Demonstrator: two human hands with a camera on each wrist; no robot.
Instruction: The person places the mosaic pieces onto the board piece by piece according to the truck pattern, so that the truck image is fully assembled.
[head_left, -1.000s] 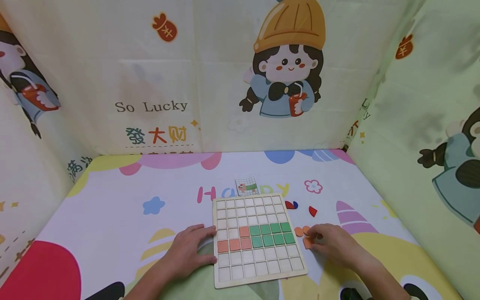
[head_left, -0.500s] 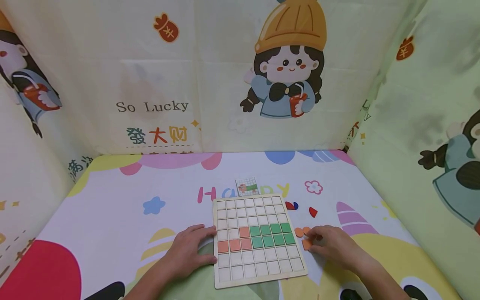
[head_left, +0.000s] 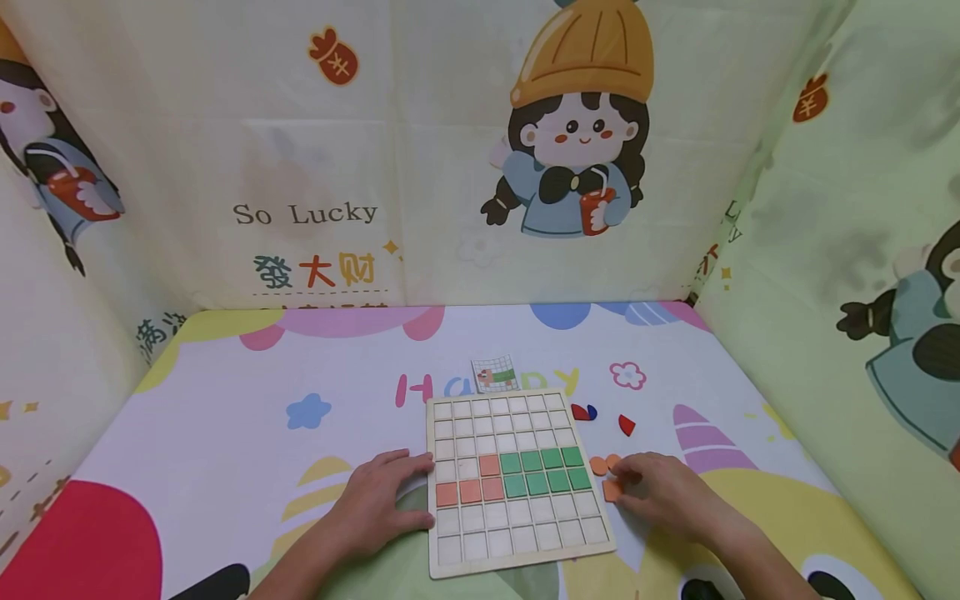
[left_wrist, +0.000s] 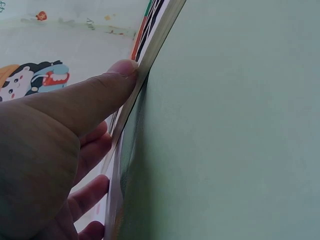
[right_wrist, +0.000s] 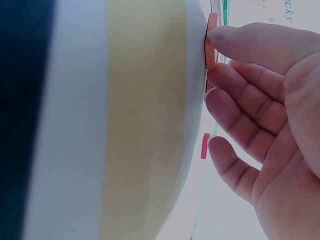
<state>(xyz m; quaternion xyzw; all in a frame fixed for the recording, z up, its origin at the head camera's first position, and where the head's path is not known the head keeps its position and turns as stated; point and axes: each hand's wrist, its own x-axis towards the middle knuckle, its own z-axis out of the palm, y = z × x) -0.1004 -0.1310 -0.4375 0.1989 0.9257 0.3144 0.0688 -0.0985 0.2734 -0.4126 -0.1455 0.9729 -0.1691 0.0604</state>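
Note:
A wooden grid board (head_left: 525,559) lies on the table, with several green square tiles (head_left: 551,457) and several salmon square tiles (head_left: 469,492) filling parts of two rows. Along its left edge rests my left hand (head_left: 378,500), thumb and fingers extended; in the left wrist view the thumb (left_wrist: 107,85) touches the board's side. To the right of the board, my right hand (head_left: 663,487) pinches an orange square tile (head_left: 612,491) on the tabletop. The right wrist view shows thumb and index finger at this tile (right_wrist: 212,45). Orange round pieces (head_left: 597,466) lie just beyond, one partly hidden by the fingers.
Behind the board lies a small picture card (head_left: 495,375) with a gridded green and salmon figure. A red piece (head_left: 578,412) and a blue piece (head_left: 592,412) sit by its upper right edge. Another red wedge (head_left: 626,425) lies further right. Printed cloth walls (head_left: 427,150) surround the table.
The orange square tile has slid slightly towards the board and the near side. My right hand has shifted a little nearer. The left hand and the board stay put.

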